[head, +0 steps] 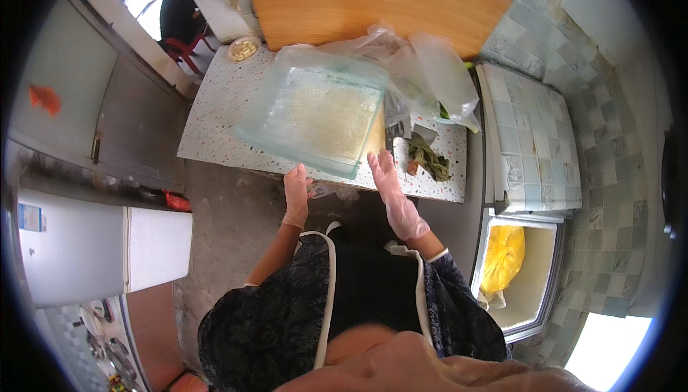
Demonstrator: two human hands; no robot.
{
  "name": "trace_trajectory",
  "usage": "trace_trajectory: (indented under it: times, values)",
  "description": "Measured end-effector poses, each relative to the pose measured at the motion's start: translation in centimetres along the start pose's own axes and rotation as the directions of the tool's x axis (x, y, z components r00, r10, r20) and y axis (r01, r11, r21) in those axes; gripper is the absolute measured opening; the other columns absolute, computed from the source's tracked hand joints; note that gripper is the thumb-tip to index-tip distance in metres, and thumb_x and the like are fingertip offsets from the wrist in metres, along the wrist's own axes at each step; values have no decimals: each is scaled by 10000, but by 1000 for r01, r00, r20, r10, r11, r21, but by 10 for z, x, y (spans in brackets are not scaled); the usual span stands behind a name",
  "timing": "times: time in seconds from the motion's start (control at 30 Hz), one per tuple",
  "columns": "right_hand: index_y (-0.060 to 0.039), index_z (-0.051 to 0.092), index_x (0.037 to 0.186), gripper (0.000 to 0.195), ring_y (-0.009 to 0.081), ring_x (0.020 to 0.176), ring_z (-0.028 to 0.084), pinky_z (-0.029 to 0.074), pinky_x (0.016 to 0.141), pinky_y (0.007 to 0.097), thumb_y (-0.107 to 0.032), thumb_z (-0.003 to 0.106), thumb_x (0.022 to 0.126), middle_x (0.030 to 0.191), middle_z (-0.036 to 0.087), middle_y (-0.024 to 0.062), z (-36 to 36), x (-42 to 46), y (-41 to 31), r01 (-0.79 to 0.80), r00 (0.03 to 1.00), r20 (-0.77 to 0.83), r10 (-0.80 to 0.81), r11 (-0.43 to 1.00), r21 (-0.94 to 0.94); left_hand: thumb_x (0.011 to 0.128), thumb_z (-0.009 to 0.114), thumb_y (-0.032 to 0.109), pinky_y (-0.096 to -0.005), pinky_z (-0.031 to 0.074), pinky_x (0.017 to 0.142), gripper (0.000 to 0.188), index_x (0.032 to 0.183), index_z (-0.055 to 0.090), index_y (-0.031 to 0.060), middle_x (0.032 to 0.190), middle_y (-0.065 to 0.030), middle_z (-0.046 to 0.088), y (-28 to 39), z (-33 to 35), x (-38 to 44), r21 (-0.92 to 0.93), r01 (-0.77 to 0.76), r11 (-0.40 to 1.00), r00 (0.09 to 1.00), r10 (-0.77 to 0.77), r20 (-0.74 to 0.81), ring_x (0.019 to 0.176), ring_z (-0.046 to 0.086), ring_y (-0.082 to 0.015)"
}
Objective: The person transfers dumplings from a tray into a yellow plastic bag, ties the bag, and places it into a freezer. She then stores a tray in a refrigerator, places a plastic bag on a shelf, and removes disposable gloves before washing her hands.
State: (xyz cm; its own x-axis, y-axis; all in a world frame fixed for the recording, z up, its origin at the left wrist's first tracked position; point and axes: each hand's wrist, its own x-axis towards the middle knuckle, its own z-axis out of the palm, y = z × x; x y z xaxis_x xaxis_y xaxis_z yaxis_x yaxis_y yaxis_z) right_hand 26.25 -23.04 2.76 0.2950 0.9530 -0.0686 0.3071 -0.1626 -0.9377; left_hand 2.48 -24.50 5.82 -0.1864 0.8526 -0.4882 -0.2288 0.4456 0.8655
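Observation:
A clear, blue-tinted bin (317, 104), of glass or plastic, lies on the speckled table (215, 123). Its outline is partly blurred. Under its right side a strip of a tan board (380, 136) shows. Both hands wear thin transparent disposable gloves. My left hand (297, 196) is at the bin's front edge, fingertips up against or just short of it. Beside the front right corner, my right hand (392, 193) reaches forward with its fingers extended and nothing visible in them. Contact between that hand and the bin cannot be made out.
Right of the bin lie dark green leaves (430, 158) and a dark-handled tool (391, 145). Plastic bags (430, 80) crowd the back. A bowl of pale pieces (243, 49) stands at the back left. An open chest freezer (537, 274) holds a yellow bag (503, 257). Someone (180, 13) sits beyond the doorway.

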Motion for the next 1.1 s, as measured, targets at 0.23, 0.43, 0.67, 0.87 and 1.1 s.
trace_trajectory:
  times: [0.23,0.43,0.67,0.87,1.1]
  values:
    - [65,447,1379,681,419,1072,645,513,895,440,-318,643,851,1119,658,302,51,80,-36,-285,945,11,326,843,-455,898,579,643,-428,582,808,935,1529,211,58,1549,-127,245,17,-40,61,-183,205,962,953,-153,261,1385,378,-323]
    - [76,516,1308,559,421,1065,646,509,896,443,-216,589,837,1099,659,308,38,31,-64,5,986,155,62,917,-399,933,547,612,-546,527,904,896,1567,155,115,1588,-160,237,-19,-64,59,-94,-258,962,876,274,397,1370,407,-371]
    - [65,407,1405,600,430,764,656,521,722,465,-107,551,849,834,648,297,58,-18,-78,331,934,272,-233,854,-402,951,555,392,-572,493,917,623,1448,365,67,1440,-176,453,-27,-82,-6,-631,232,740,973,-167,163,1297,488,-373]
    - [81,266,1486,706,403,660,626,494,637,485,-117,558,875,716,619,261,83,-45,-90,506,826,488,-282,752,-422,939,506,255,-584,484,942,434,1291,449,6,1331,-176,516,-55,-119,-56,-739,146,657,988,-130,80,1273,500,-377]
    - [93,311,1457,678,465,710,606,475,667,536,-144,536,863,759,618,305,163,-109,-90,646,618,731,-289,716,-263,892,517,164,-673,421,1017,516,1343,353,-25,1403,-259,407,-125,-214,-124,-946,80,314,993,-109,48,1309,417,-472]
